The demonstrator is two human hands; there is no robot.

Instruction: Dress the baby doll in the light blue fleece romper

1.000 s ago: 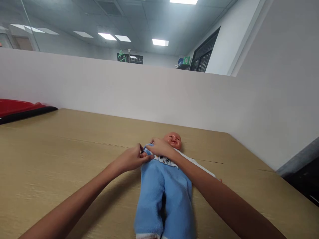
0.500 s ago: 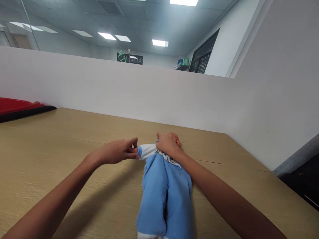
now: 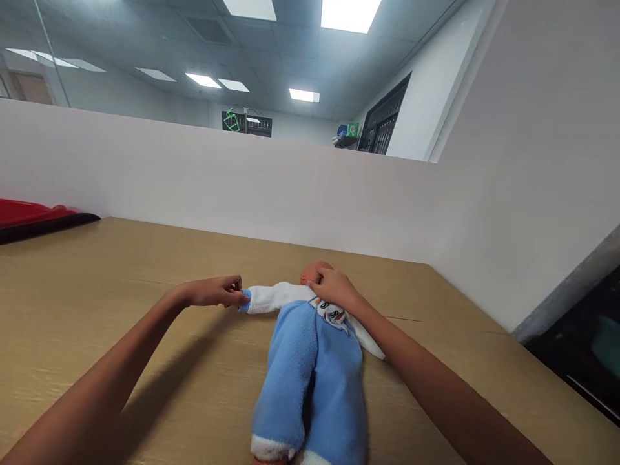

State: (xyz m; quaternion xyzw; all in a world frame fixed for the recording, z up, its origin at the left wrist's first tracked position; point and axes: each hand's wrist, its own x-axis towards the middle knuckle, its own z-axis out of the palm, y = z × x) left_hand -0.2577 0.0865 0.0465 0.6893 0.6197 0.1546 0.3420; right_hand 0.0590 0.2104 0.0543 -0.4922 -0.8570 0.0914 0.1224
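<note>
Doll on its back on desk | left hand pinches white sleeve cuff, now drawn out straight leftward | right hand closed on collar, covering doll's head more than before

Blue romper with white sleeves; tan wooden table.

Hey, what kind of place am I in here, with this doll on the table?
Probably an office or lab workstation: a wooden table walled by white partitions, under a panel ceiling with flat lights. A doll in blue fleece lies on the table.
</note>
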